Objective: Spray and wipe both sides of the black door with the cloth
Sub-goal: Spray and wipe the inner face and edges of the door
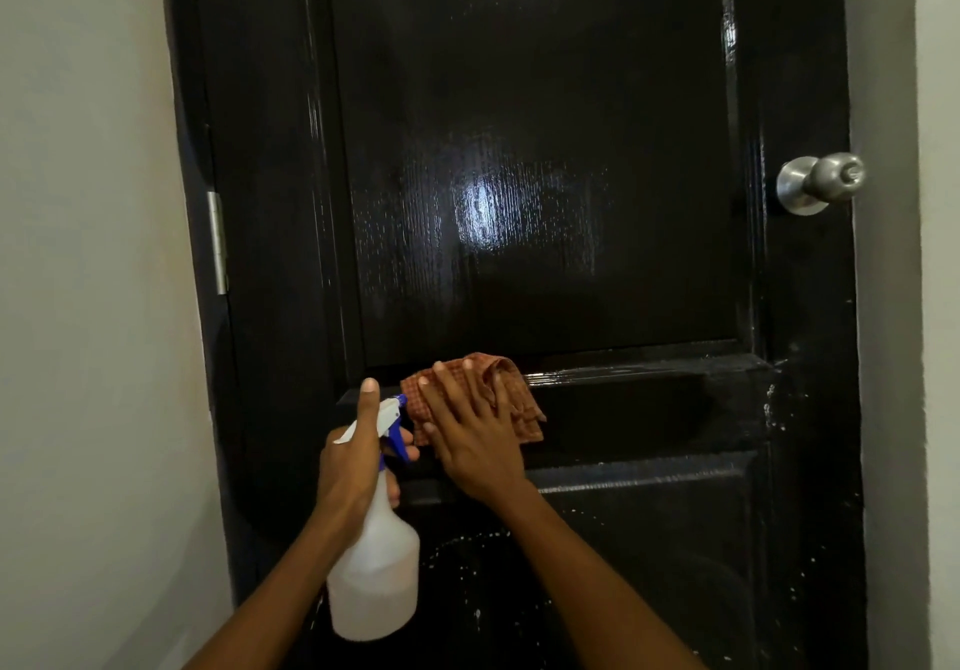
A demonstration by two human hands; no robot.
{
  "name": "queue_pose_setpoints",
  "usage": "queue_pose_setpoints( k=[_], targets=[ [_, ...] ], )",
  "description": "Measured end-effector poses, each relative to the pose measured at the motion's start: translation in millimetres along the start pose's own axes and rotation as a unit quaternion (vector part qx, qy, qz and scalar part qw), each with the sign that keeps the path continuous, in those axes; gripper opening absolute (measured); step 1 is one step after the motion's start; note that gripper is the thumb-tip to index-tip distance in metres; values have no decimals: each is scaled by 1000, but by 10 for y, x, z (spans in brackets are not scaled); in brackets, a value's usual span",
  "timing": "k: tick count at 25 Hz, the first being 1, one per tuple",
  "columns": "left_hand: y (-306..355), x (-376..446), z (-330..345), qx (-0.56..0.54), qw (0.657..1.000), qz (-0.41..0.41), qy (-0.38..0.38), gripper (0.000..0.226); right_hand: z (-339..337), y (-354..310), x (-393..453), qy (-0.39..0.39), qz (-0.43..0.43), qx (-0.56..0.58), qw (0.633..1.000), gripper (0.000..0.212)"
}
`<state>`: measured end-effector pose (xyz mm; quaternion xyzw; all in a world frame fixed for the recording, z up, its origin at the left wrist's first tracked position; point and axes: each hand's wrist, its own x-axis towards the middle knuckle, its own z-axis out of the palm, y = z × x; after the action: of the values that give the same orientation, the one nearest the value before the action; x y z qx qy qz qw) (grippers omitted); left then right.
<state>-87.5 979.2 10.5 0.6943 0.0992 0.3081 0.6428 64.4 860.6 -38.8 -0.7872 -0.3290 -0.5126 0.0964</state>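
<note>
Across most of the view stands the door (530, 160), upright, with its long axis vertical and its face toward the camera; the hinge (218, 243) is at the left edge and the knob (821, 183) at the right. The upper panel shows a wet sheen with streaks, which suggests it is sprayed and largely wiped. The lower panel and right stile carry white droplets, so they appear sprayed but not yet wiped. The far side of the door is not visible; its state cannot be told, and it is judged to remain.

The bottle (374, 565) is upright just in front of the lower panel, with its nozzle pointing at the door. The left hand (353, 456) is closed around the bottle's neck, forefinger raised beside the spray head.

The cloth (514, 399) is bunched against the cross rail between the two panels. The right hand (472, 435) lies flat with fingers spread, pressing the cloth to the rail rather than clenching it.
</note>
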Motion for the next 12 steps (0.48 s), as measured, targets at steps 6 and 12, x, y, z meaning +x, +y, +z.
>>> queue_pose_setpoints(
  k=[6,12],
  targets=[
    [72,-180,315,18,999,17,-39,82,-302,1077,-426,3,14,-11,1000,57],
    [153,-294,590,-2,996,31,-89,81,-826,2168,-1041,116,430,57,893,56]
  ],
)
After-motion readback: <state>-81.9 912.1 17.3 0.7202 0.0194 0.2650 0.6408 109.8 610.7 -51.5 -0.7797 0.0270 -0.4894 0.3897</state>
